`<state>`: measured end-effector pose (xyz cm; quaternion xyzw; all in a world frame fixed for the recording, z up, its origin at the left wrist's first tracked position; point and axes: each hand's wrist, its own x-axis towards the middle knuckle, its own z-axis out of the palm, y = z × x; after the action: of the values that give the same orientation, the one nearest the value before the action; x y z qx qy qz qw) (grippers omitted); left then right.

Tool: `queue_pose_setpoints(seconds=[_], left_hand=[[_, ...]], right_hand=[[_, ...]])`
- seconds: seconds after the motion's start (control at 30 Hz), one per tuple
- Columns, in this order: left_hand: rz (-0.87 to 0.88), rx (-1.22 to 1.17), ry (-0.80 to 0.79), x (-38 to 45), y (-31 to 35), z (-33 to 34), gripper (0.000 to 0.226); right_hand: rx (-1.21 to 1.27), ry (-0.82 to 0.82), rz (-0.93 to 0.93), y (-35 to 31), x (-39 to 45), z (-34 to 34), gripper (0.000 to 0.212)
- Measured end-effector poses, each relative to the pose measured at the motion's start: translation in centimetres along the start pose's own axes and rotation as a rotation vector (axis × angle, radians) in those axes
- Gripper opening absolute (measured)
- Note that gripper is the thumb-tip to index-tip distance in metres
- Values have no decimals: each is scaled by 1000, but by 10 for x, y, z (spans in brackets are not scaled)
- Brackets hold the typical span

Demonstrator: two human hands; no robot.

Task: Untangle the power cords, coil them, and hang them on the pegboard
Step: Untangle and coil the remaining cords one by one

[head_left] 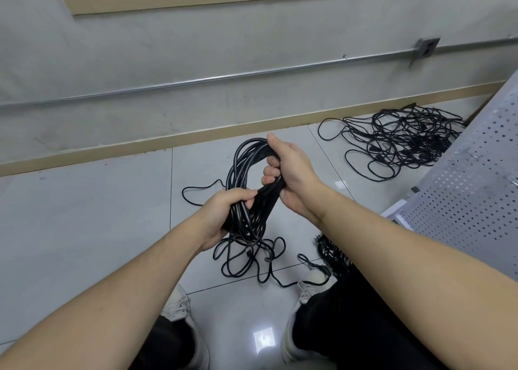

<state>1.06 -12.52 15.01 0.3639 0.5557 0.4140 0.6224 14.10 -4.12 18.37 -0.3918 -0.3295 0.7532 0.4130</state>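
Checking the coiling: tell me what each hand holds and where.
Both hold the cord coil: left hand grips its lower end, right hand its upper right side.

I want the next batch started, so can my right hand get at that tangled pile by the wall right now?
Probably not: the right hand grips the coiled bundle, and the tangled pile lies well beyond it.

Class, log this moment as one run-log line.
step: coiling | left hand: grips cord coil bottom | right hand: grips coil top | tangled pile: on floor | pegboard: no cords visible
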Motion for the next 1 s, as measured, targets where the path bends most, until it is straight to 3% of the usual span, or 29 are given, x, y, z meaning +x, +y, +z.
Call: queue_pose_setpoints(seconds=[0.27, 0.5, 0.67, 0.8, 1.0], left_hand=[[25, -157, -283, -2, 4, 5, 25], [8, -305, -323, -2, 7, 10, 28], [24, -239, -254, -6, 4, 11, 49], [122, -402, -160, 3, 11, 2, 29], [226, -551, 78, 6, 23, -13, 35]], right_hand=[[45, -69, -14, -8, 2, -11, 30], [92, -86, -43, -5, 6, -11, 27], [-111, -115, -44, 3, 7, -15, 33], [-213, -171, 100, 13, 13, -22, 49], [-922, -649, 285, 28, 6, -32, 38]])
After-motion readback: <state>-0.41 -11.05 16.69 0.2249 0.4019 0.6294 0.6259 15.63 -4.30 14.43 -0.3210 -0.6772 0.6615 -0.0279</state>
